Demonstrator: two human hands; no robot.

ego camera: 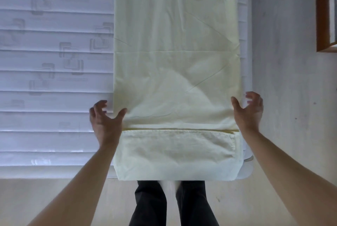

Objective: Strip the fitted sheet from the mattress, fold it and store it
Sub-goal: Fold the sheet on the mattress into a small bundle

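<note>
Single head view, looking steeply down, close over mattress edge and floor.

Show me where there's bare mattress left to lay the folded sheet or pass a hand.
The bare quilted mattress lies wide to the left of the folded sheet, from its left edge outward. On the right the sheet runs nearly to the mattress edge, leaving only a thin strip. The left hand and right hand flank the sheet's near end.

We lose the far end of the fitted sheet past the top edge | it hides the mattress beneath | wooden frame is cut off at right | sheet's hanging end covers our upper legs.
</note>
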